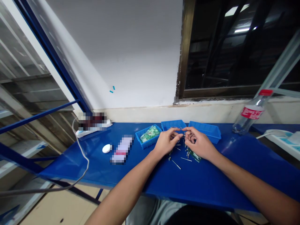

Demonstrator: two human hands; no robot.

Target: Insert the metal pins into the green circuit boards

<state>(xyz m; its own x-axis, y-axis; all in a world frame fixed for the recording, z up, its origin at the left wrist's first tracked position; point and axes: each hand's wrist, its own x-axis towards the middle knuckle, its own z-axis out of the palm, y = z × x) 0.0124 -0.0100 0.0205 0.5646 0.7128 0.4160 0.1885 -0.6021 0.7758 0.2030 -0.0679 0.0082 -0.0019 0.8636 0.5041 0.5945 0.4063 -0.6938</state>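
My left hand (167, 141) and my right hand (198, 143) meet over the blue table, fingers curled and tips nearly touching. Between the fingertips shows a small silvery metal part (184, 135), too small to name exactly; both hands seem closed on it. Several thin metal rods (176, 164) lie loose on the table below. Partly under my right hand are green circuit boards (195, 156) with small metal pieces beside them. Just behind the hands stands a blue bin (172, 124), largely hidden by them, with some metal pieces showing at its near side.
A blue bin (145, 145) of green boards stands left, another blue bin (211, 130) behind my right hand. Farther left lie a blurred phone-like object (122, 150), a round white case (107, 148) and a power strip (93, 129). A plastic bottle (252, 114) stands right.
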